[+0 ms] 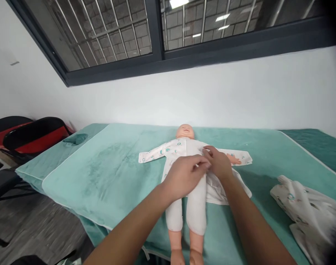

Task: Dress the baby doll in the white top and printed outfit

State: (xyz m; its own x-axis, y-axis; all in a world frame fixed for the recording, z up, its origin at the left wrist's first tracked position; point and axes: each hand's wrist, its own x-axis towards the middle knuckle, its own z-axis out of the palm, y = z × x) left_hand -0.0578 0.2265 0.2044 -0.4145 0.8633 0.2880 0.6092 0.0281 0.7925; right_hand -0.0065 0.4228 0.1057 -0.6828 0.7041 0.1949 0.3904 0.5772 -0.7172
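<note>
Both left hand (186, 175) and right hand (217, 162) curl over the cloth-legged doll (197, 213), any grip unclear. Printed white garment (175, 148) drapes its torso; plush green cover (110, 165) lies beneath it

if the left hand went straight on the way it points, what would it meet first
Probably the right hand, which the left hand points towards; depth is unclear, so the two may already touch.

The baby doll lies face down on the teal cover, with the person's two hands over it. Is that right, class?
Not face down: the head view shows the baby doll face up on the teal cover, with the person's left hand and right hand over it.
</note>
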